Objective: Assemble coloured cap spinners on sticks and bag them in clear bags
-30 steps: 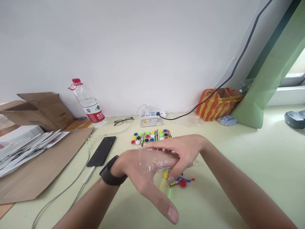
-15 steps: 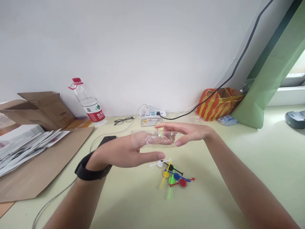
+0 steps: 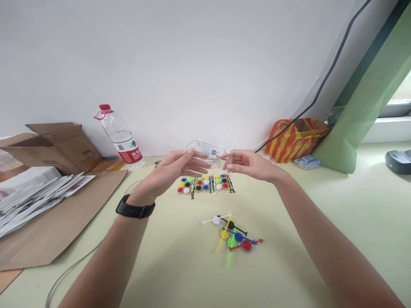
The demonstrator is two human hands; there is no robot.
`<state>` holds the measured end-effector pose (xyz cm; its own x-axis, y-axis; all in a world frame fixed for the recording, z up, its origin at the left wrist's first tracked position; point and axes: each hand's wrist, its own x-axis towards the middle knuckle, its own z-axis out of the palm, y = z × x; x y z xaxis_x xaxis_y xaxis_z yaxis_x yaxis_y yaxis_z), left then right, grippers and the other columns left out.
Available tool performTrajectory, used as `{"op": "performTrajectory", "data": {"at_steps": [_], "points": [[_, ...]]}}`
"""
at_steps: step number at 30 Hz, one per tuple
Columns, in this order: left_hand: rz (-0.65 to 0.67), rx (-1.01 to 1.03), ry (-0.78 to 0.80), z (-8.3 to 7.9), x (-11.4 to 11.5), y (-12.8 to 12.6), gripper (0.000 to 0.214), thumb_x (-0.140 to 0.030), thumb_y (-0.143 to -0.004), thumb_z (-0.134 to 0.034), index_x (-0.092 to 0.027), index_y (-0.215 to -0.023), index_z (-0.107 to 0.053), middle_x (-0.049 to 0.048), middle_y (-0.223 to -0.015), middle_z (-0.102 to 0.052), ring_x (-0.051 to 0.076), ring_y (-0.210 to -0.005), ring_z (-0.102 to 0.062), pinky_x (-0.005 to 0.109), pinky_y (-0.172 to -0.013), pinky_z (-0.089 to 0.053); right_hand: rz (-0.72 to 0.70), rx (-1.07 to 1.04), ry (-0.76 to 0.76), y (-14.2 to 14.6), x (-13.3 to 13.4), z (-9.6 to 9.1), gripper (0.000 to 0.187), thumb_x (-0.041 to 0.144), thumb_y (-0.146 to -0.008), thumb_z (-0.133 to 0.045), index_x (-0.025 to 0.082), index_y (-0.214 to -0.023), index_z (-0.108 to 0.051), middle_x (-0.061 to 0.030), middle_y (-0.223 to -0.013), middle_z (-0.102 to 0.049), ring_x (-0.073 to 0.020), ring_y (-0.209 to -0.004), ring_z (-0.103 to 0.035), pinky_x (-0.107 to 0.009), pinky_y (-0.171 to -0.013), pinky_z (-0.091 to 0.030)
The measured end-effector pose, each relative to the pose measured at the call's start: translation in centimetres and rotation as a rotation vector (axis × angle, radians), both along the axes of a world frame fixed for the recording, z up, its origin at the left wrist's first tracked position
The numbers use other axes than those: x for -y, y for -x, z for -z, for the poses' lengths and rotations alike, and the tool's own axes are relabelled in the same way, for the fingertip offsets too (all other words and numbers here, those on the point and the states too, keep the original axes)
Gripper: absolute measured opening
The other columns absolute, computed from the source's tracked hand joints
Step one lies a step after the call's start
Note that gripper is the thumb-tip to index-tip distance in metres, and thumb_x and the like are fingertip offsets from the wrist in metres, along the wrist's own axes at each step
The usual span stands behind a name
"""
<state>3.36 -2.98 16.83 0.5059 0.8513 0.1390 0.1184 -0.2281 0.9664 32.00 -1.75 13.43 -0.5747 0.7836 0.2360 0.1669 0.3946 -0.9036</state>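
Observation:
A clear plastic bag [image 3: 214, 150] hangs above the back of the table, stretched between my two hands. My left hand [image 3: 180, 167], with a black band on its wrist, has its fingers on the bag's left end. At the other end, my right hand [image 3: 248, 164] grips the film between thumb and fingers. Below the bag lie sets of coloured discs [image 3: 206, 187] and bundles of thin arrows [image 3: 211, 185]. Closer to me is a loose pile of assembled arrow spinners: white [image 3: 216, 220], black [image 3: 230, 224], yellow [image 3: 224, 234], blue [image 3: 238, 237], green [image 3: 231, 243] and red [image 3: 246, 246].
A water bottle [image 3: 126, 145] leans at the back left, near a cardboard box [image 3: 67, 147] and stacked papers [image 3: 35, 196]. A striped bag [image 3: 289, 141] stands back right, beside a green curtain [image 3: 349, 124]. A dark cable [image 3: 316, 92] runs down the wall.
Both hands have moved up and back with the plastic bag, the left hand turning so its fingers point right. The coloured sets behind the spinners now show. The spinners have stayed put.

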Motion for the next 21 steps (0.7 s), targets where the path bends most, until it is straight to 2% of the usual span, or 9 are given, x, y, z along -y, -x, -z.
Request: {"op": "performTrajectory", "data": {"at_steps": [3, 6, 10, 14, 17, 21], "points": [[0.035, 0.012, 0.040, 0.0, 0.1, -0.1, 0.052, -0.063, -0.097, -0.056, -0.023, -0.125, -0.071, 0.0154, -0.119, -0.076, 0.030, -0.107, -0.075, 0.048, -0.094, -0.061, 0.090, -0.084, -0.061, 1.4, 0.2, 0.1, 0.047, 0.052, -0.086, -0.076, 0.019, -0.119, -0.069, -0.0073, -0.104, -0.072, -0.0213, -0.097, -0.068, -0.037, -0.089, -0.054], [0.065, 0.024, 0.055, 0.0, 0.2, -0.2, 0.050, -0.062, -0.097, -0.055, -0.026, -0.128, -0.070, 0.0133, -0.124, -0.075, 0.030, -0.111, -0.074, 0.047, -0.095, -0.061, 0.153, -0.150, -0.121, 2.0, 0.3, 0.0, 0.046, 0.056, -0.087, -0.074, 0.019, -0.115, -0.070, -0.0069, -0.102, -0.072, -0.0203, -0.094, -0.068, -0.036, -0.087, -0.055], [0.085, 0.061, 0.074, 0.0, 0.2, -0.4, 0.048, -0.060, -0.097, -0.058, -0.025, -0.129, -0.071, 0.0138, -0.127, -0.073, 0.031, -0.115, -0.072, 0.049, -0.098, -0.058, 0.306, -0.247, -0.243, 1.9, 0.4, -0.3, 0.046, 0.060, -0.091, -0.067, 0.021, -0.115, -0.068, -0.0077, -0.103, -0.073, -0.0202, -0.096, -0.068, -0.035, -0.088, -0.056], [0.096, 0.074, 0.122, 0.0, -0.2, -0.3, 0.059, -0.068, -0.097, -0.051, -0.022, -0.129, -0.071, 0.0158, -0.128, -0.072, 0.034, -0.118, -0.070, 0.054, -0.103, -0.054, 0.465, -0.282, -0.389, 1.1, 0.0, -0.4, 0.038, 0.058, -0.090, -0.069, 0.021, -0.099, -0.071, -0.0070, -0.098, -0.073, -0.0209, -0.092, -0.068, -0.034, -0.082, -0.057], [0.110, 0.093, 0.144, 0.2, -0.6, 0.0, 0.066, -0.072, -0.097, -0.045, -0.020, -0.128, -0.072, 0.0163, -0.130, -0.071, 0.036, -0.120, -0.068, 0.055, -0.107, -0.050, 0.496, -0.254, -0.450, 0.5, -0.3, -0.4, 0.032, 0.053, -0.089, -0.071, 0.021, -0.089, -0.072, -0.0057, -0.091, -0.073, -0.0207, -0.087, -0.067, -0.034, -0.078, -0.056], [0.124, 0.114, 0.156, 0.4, -1.0, 0.3, 0.066, -0.070, -0.098, -0.043, -0.020, -0.129, -0.071, 0.0161, -0.132, -0.070, 0.036, -0.123, -0.066, 0.056, -0.111, -0.045, 0.483, -0.215, -0.469, 0.3, -0.2, -0.6, 0.028, 0.049, -0.090, -0.072, 0.021, -0.088, -0.072, -0.0043, -0.088, -0.071, -0.0194, -0.083, -0.065, -0.033, -0.076, -0.054]]}}
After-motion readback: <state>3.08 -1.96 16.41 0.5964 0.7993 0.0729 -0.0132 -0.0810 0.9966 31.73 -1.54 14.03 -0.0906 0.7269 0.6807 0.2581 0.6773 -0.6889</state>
